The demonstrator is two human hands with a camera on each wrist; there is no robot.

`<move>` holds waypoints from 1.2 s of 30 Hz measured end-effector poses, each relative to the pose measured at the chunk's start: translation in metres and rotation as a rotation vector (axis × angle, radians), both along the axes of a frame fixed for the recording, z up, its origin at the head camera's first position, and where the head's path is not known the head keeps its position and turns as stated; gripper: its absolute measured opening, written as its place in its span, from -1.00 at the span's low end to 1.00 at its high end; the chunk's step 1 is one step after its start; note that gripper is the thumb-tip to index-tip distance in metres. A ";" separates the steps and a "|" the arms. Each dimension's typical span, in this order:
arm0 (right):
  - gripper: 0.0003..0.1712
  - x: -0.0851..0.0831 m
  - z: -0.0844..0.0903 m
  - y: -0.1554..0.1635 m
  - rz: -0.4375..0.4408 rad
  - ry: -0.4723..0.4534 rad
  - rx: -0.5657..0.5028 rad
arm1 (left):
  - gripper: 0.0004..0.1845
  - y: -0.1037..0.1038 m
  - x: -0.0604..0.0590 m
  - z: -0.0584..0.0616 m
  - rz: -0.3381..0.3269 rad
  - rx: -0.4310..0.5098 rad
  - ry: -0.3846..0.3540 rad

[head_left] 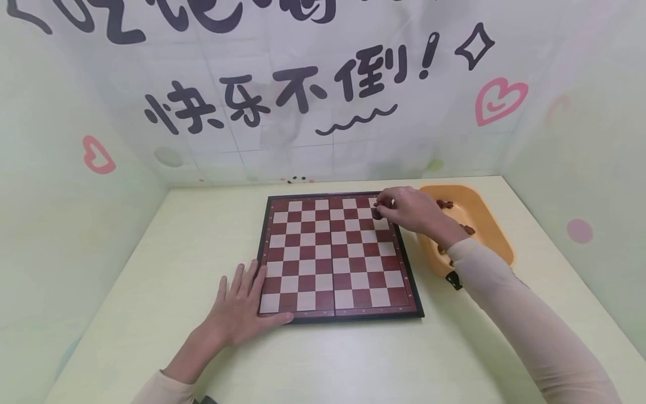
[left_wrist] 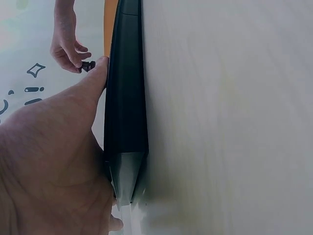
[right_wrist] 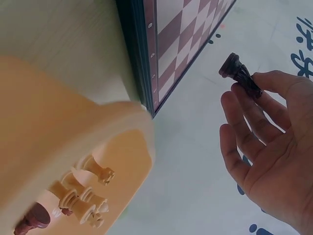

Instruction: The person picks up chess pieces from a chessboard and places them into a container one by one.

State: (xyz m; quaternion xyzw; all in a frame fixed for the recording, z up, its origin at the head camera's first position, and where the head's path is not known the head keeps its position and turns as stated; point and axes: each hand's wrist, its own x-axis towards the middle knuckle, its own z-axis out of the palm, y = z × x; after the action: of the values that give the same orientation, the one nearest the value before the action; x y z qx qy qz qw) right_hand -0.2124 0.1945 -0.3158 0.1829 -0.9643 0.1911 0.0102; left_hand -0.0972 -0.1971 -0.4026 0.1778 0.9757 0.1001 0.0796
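Observation:
A red-and-white chessboard (head_left: 308, 252) lies flat on the table, with a fold line down its middle. My right hand (head_left: 407, 209) pinches a dark chess piece (right_wrist: 239, 73) between thumb and fingertips, over the board's far right corner; its wide base points away from the palm in the right wrist view. At the near left corner, my left hand (head_left: 236, 314) touches the board with fingers spread along the left side and the thumb at the front edge. The left wrist view shows that thumb against the board's black side (left_wrist: 126, 98).
To the right of the board stands a yellow-orange tub (head_left: 492, 224), partly beneath my right forearm. Several cream chess pieces (right_wrist: 80, 200) and a dark red piece (right_wrist: 36, 218) lie inside it. Printed sheeting with black characters (head_left: 303, 90) surrounds the table's back and sides.

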 end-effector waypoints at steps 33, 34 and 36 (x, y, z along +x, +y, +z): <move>-0.68 0.006 -0.004 0.044 -0.055 -0.017 0.015 | 0.40 0.000 -0.003 -0.006 0.002 -0.003 0.007; -0.69 0.006 -0.004 0.046 -0.058 -0.021 0.012 | 0.40 0.000 -0.003 -0.006 0.003 -0.002 0.005; -0.69 0.007 -0.005 0.050 -0.061 -0.024 0.007 | 0.39 0.000 -0.003 -0.005 0.004 -0.001 0.003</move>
State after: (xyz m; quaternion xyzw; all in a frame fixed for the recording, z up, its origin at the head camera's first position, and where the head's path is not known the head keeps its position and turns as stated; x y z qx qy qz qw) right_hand -0.2057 0.2442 -0.3208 0.1512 -0.9701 0.1897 0.0040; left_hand -0.0999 -0.1968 -0.4080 0.1761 0.9762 0.0997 0.0779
